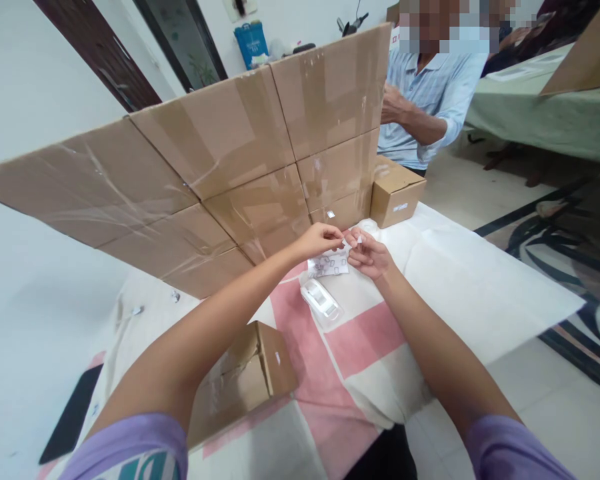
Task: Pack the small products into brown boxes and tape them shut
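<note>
In the head view my right hand (371, 257) pinches a small white piece (359, 240) that looks like paper or a sticker. Close beside it, the fingertips of my left hand (322, 239) are pressed together at the piece's near edge; what they hold, if anything, is too small to make out. Beneath both hands lies a white sheet (325, 265) marked with small dark-outlined shapes. Just in front of that sheet is a white oblong item (321, 300) in clear plastic packaging.
A tall taped cardboard panel (250, 153) stands across the table. One closed box (399, 193) sits at its right end, another box (250, 373) under my left arm. A pink and white cloth (365, 340) covers the table. Across from me, a person (420, 113) sits behind the panel.
</note>
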`<action>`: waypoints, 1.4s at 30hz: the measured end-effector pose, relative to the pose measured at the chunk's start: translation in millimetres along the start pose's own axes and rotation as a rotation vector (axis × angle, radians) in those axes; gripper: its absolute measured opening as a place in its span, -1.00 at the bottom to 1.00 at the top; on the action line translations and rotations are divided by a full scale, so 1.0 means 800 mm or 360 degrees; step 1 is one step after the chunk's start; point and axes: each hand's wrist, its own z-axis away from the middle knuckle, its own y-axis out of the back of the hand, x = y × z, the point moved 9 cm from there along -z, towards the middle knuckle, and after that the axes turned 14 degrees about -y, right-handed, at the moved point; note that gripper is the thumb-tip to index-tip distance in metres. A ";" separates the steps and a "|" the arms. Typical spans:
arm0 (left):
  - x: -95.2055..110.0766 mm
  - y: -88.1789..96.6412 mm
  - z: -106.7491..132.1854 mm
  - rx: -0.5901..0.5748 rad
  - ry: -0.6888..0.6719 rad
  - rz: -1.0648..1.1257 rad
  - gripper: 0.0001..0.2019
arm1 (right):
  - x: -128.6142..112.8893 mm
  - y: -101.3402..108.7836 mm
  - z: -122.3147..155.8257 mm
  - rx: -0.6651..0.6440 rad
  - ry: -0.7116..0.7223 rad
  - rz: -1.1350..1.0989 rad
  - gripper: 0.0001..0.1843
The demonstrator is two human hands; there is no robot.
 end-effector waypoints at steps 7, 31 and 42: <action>0.010 0.002 0.011 -0.0008 0.0026 -0.0245 -0.77 | -0.010 0.004 0.004 0.0069 0.0107 0.0085 -0.54; 0.038 0.002 0.022 -0.0810 0.0203 -0.1276 -0.72 | 0.020 0.035 -0.001 0.0024 -0.0264 0.0034 -0.63; -0.025 -0.009 0.026 -0.0872 0.0424 -0.1386 -0.80 | 0.016 0.066 -0.026 0.0458 0.0273 0.0092 -0.55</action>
